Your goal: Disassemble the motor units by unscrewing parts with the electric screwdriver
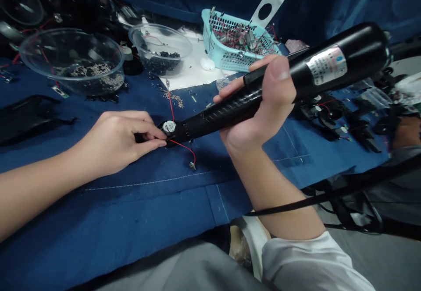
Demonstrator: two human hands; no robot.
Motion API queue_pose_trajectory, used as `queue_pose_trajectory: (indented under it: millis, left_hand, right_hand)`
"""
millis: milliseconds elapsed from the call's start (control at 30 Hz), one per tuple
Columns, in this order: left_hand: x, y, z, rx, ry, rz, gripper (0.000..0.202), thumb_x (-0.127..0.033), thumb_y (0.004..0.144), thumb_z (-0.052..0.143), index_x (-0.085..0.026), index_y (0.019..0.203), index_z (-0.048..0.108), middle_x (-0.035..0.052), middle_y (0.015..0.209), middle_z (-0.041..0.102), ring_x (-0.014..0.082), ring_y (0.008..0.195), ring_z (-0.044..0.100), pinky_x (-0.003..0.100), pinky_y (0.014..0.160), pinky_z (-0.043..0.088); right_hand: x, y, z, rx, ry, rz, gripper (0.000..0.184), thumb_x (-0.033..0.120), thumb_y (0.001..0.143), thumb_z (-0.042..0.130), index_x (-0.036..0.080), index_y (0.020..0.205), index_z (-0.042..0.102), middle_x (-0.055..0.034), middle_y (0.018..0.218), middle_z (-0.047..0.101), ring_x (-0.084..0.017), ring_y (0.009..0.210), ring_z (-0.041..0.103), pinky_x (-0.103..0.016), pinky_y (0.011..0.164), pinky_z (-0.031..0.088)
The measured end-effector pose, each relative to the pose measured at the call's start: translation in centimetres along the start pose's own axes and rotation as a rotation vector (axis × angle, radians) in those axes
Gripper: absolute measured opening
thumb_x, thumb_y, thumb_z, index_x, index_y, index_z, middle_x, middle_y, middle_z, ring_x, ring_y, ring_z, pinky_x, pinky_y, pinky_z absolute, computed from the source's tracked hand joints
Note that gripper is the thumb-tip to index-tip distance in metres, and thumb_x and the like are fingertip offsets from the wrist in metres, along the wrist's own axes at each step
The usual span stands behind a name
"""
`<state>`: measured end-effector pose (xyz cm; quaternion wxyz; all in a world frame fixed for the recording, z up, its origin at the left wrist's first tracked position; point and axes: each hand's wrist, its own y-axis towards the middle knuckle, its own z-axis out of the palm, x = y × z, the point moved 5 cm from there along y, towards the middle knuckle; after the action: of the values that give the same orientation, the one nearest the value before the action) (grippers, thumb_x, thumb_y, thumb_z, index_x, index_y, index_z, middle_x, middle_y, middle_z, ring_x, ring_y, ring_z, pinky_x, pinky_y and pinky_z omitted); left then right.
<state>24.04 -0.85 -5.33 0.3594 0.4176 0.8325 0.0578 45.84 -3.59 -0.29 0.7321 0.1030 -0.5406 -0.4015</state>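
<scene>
My right hand [272, 102] is wrapped round a black electric screwdriver [230, 104] with a white label, its thumb lying along the body. The tool slants down to the left, and its nose is at a small black part lying on the blue cloth. A white round piece [169, 127] sits in that part. Red wires come off it, one ending in a tiny metal-looking piece [192, 165]. My left hand [121, 140] pinches the left side of the black part with thumb and fingers, hiding much of it. Whether the bit touches a screw cannot be made out.
A clear bowl [24, 56] with small screws and another clear bowl [189, 54] with black bits stand at the back left. Behind is a light-blue basket [210, 50] of wired parts. Loose screws [177, 100] lie on the cloth. Black parts [358, 124] lie right.
</scene>
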Motion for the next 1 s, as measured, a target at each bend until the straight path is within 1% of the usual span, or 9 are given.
queue_pose_trajectory:
  millis: [267,367,500,567,633,700,767,867,1000]
  left_hand:
    - [0.1,0.1,0.3,0.02,-0.005,-0.033,0.024,-0.043,0.097,0.071,-0.026,0.085,0.083,-0.002,0.084,0.077,0.0122,0.068,0.071,0.025,0.063,0.053]
    - [-0.1,0.1,0.2,0.014,-0.006,-0.022,0.024,-0.042,0.098,0.071,-0.025,0.085,0.082,-0.0024,0.083,0.076,0.0121,0.069,0.072,0.025,0.064,0.054]
    - [-0.1,0.0,0.2,0.0,0.008,-0.006,0.027,-0.045,0.1,0.069,-0.025,0.086,0.082,-0.0027,0.083,0.076,0.0115,0.069,0.071,0.025,0.064,0.053]
    - [-0.2,0.0,0.1,-0.014,0.021,0.018,0.026,-0.043,0.101,0.068,-0.025,0.087,0.082,-0.0034,0.083,0.075,0.0103,0.069,0.071,0.023,0.065,0.053]
    - [-0.4,-0.1,0.1,-0.022,0.033,0.044,0.025,-0.04,0.101,0.068,-0.024,0.088,0.082,-0.0038,0.082,0.075,0.0093,0.07,0.071,0.022,0.066,0.052]
    - [-0.5,-0.1,0.1,-0.014,0.04,0.048,0.025,-0.038,0.102,0.067,-0.023,0.088,0.081,-0.0036,0.081,0.074,0.009,0.068,0.069,0.022,0.064,0.051]
    - [-0.4,-0.1,0.2,0.002,0.041,0.028,0.026,-0.038,0.102,0.066,-0.022,0.087,0.081,-0.0028,0.081,0.074,0.0096,0.066,0.067,0.023,0.063,0.051]
    - [-0.2,-0.2,0.3,0.007,0.034,-0.012,0.028,-0.038,0.102,0.065,-0.021,0.085,0.081,-0.0016,0.08,0.073,0.0111,0.067,0.068,0.025,0.065,0.052]
    - [0.2,-0.5,0.8,0.013,0.024,-0.023,0.028,-0.039,0.102,0.065,-0.022,0.086,0.081,-0.0004,0.084,0.075,0.0133,0.073,0.071,0.027,0.07,0.055]
  right_hand:
    - [0.1,-0.1,0.1,-0.009,0.007,-0.002,0.046,0.068,0.1,0.055,0.025,0.089,0.064,0.0036,0.058,0.067,-0.014,0.046,0.06,-0.031,0.051,0.057]
    - [0.0,-0.1,0.1,0.005,0.007,-0.016,0.044,0.065,0.101,0.055,0.025,0.088,0.066,0.0029,0.06,0.067,-0.015,0.048,0.06,-0.031,0.051,0.055]
    - [-0.1,-0.1,0.4,0.032,-0.016,-0.086,0.031,0.054,0.09,0.076,0.025,0.086,0.064,0.0054,0.059,0.062,-0.013,0.048,0.06,-0.027,0.048,0.052]
    - [0.2,-0.1,1.1,0.073,-0.032,-0.156,0.03,0.048,0.087,0.079,0.025,0.084,0.061,0.0066,0.06,0.055,-0.011,0.05,0.059,-0.025,0.047,0.052]
    - [0.8,-0.2,2.0,0.104,-0.076,-0.213,0.029,0.042,0.091,0.072,0.025,0.078,0.054,0.0063,0.063,0.051,-0.01,0.05,0.057,-0.024,0.046,0.051]
    - [1.6,-0.2,3.2,0.149,-0.156,-0.247,0.029,0.036,0.093,0.067,0.024,0.075,0.048,0.0064,0.063,0.051,-0.009,0.049,0.056,-0.025,0.046,0.051]
    - [2.3,-0.2,4.4,0.212,-0.263,-0.235,0.027,0.034,0.094,0.066,0.024,0.076,0.047,0.0067,0.061,0.054,-0.01,0.05,0.057,-0.026,0.052,0.054]
    - [2.7,0.0,5.6,0.276,-0.401,-0.173,0.027,0.036,0.096,0.065,0.025,0.079,0.048,0.0061,0.061,0.057,-0.01,0.056,0.06,-0.027,0.061,0.058]
    - [2.5,0.3,6.2,0.306,-0.427,-0.159,0.029,0.041,0.096,0.068,0.025,0.078,0.052,0.0049,0.063,0.06,-0.011,0.06,0.063,-0.028,0.062,0.059]
